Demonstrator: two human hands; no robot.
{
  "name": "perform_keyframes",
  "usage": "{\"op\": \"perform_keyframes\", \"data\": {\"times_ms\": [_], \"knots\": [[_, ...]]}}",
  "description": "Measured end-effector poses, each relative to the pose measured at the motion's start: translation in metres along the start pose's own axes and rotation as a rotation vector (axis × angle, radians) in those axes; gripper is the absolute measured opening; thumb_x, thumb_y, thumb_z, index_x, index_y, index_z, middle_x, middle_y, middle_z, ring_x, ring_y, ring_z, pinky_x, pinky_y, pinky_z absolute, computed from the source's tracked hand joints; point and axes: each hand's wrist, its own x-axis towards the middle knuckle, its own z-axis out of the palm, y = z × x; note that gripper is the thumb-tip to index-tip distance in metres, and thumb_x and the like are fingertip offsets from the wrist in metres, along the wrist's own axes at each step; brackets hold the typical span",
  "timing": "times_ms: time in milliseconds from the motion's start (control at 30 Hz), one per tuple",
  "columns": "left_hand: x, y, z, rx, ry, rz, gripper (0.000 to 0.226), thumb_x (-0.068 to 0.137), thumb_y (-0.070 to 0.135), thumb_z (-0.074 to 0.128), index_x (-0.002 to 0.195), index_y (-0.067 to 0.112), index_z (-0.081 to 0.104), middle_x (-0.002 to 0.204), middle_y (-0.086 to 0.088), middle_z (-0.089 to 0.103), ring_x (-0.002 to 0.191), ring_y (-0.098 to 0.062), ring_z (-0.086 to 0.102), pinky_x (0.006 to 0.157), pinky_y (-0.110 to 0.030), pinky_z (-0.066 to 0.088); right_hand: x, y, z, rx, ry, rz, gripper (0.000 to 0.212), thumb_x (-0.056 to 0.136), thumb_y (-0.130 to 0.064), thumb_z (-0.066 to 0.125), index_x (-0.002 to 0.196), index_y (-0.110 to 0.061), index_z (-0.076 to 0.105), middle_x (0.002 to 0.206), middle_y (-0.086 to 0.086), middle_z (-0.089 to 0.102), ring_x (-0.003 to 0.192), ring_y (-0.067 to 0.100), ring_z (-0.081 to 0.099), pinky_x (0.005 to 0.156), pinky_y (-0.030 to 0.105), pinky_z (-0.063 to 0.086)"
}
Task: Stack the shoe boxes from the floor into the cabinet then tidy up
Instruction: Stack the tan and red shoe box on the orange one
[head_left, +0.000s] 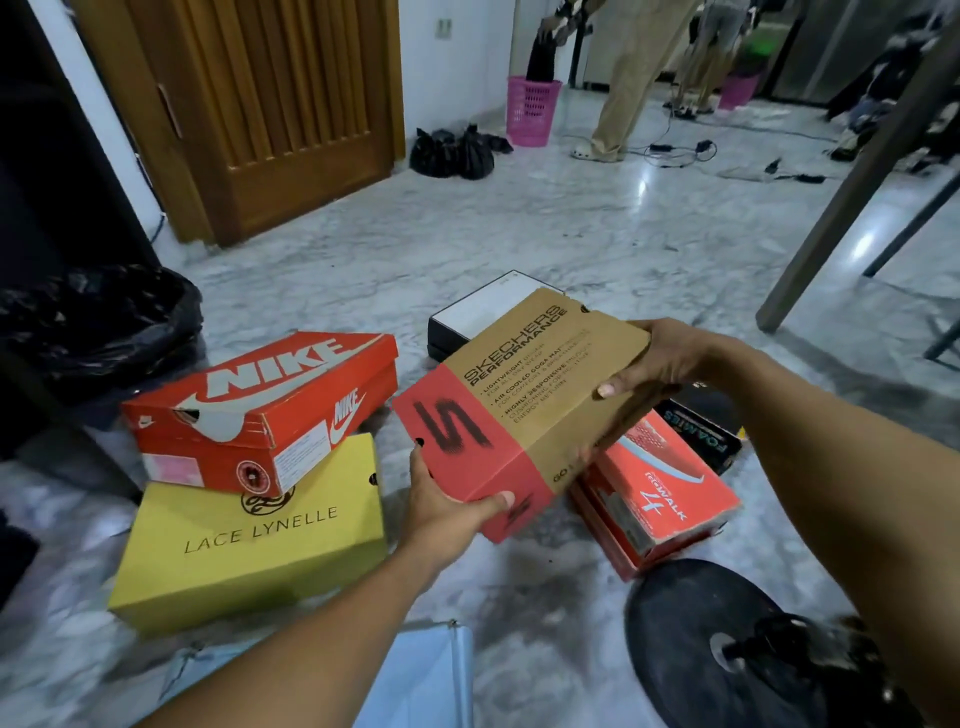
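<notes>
Head-camera view of a marble floor (545, 228) with shoe boxes scattered in the foreground. A brown and red Skechers Performance box (519, 410) is held in the air, tilted, above the other boxes. The left hand (452, 506) grasps its near red end, thumb across the side wall and fingers beneath. The right hand (657, 361) grasps the far brown end, thumb lying on the lid and fingers under the box. Directly below and to the right of the held box, a red GoWalk box (660, 493) lies on the floor, with a black Foamies box (711, 431) just beyond it. Behind the held box sits a black box with a white lid (480, 312), partly hidden. To the left, a red Nike box (260, 415) rests with one corner overlapping a yellow Lace Lynelle box (249, 540) that lies flat on the floor. A black plastic bag (98, 322) stands at the far left, before a wooden door (270, 114). In the background are a pink basket (532, 109), tied black bags (452, 153), and the legs of a standing person (634, 78).
</notes>
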Motion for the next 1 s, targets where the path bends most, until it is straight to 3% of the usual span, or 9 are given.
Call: {"op": "perform_keyframes", "data": {"times_ms": [133,267,367,433,533,633,700,900,1000], "knots": [[-0.009,0.039,-0.034,-0.005,-0.036,0.078,0.15,0.038,0.054,0.097,0.156,0.039,0.006,0.14,0.009,0.055,0.122,-0.011,0.056,0.108,-0.035,0.044,-0.037,-0.018,-0.008,0.077,0.042,-0.048,0.045,0.067,0.002,0.085,0.102,-0.02,0.066,0.077,-0.012,0.076,0.067,0.002,0.072,0.053,0.016,0.055],[-0.029,0.084,-0.072,-0.012,0.019,0.234,0.147,0.04,0.048,0.097,0.156,0.037,0.009,0.142,0.013,0.052,0.127,-0.007,0.053,0.113,-0.036,0.041,-0.074,-0.049,-0.012,0.075,0.104,-0.108,0.056,0.062,-0.011,0.092,0.112,-0.02,0.066,0.105,-0.003,0.074,0.103,0.015,0.068,0.088,0.027,0.056],[-0.056,0.125,-0.109,-0.026,0.044,0.309,0.144,0.046,0.038,0.099,0.158,0.034,0.01,0.145,0.009,0.052,0.128,-0.009,0.053,0.112,-0.034,0.04,-0.112,-0.081,-0.009,0.152,0.172,-0.161,0.057,0.07,-0.002,0.087,0.119,-0.011,0.06,0.098,-0.005,0.068,0.084,0.002,0.064,0.062,0.008,0.051],[-0.076,0.152,-0.141,-0.006,0.07,0.346,0.145,0.05,0.039,0.099,0.159,0.032,0.005,0.155,0.006,0.04,0.137,-0.014,0.044,0.113,-0.033,0.037,-0.136,-0.109,-0.004,0.14,0.189,-0.207,0.067,0.066,-0.012,0.092,0.123,-0.013,0.056,0.097,-0.007,0.065,0.08,0.0,0.06,0.051,0.004,0.045],[-0.107,0.185,-0.196,0.025,0.11,0.423,0.137,0.05,0.038,0.1,0.157,0.032,0.014,0.143,0.012,0.049,0.134,-0.015,0.048,0.107,-0.029,0.039,-0.165,-0.153,0.005,0.109,0.19,-0.277,0.1,0.046,-0.04,0.095,0.134,-0.025,0.05,0.115,-0.003,0.065,0.097,0.011,0.062,0.064,0.02,0.055],[-0.147,0.207,-0.255,0.055,0.157,0.47,0.127,0.052,0.032,0.1,0.154,0.031,0.023,0.119,0.021,0.057,0.12,-0.011,0.056,0.1,-0.027,0.042,-0.202,-0.203,0.025,0.151,0.17,-0.359,0.092,0.061,-0.034,0.094,0.136,-0.037,0.041,0.113,-0.007,0.059,0.098,0.01,0.057,0.069,0.028,0.05],[-0.175,0.215,-0.295,0.078,0.184,0.452,0.138,0.044,0.043,0.1,0.156,0.031,0.019,0.127,0.014,0.06,0.119,-0.011,0.058,0.105,-0.033,0.045,-0.227,-0.232,0.042,0.154,0.122,-0.421,0.095,0.059,-0.033,0.094,0.136,-0.037,0.039,0.118,-0.004,0.059,0.098,0.006,0.056,0.074,0.024,0.049],[-0.254,0.211,-0.397,0.171,0.275,0.422,0.158,0.023,0.073,0.091,0.156,0.036,0.015,0.143,0.006,0.054,0.128,-0.015,0.054,0.11,-0.044,0.044,-0.283,-0.297,0.099,0.135,0.068,-0.52,0.083,0.072,-0.022,0.087,0.142,-0.025,0.043,0.126,-0.002,0.06,0.1,0.006,0.057,0.065,0.017,0.055],[-0.287,0.205,-0.443,0.177,0.336,0.417,0.161,0.022,0.073,0.091,0.157,0.035,0.012,0.144,0.005,0.053,0.128,-0.015,0.054,0.111,-0.043,0.043,-0.303,-0.33,0.129,0.074,0.05,-0.546,0.08,0.073,-0.037,0.085,0.139,-0.041,0.04,0.118,-0.009,0.055,0.111,0.019,0.054,0.077,0.047,0.059]]}}
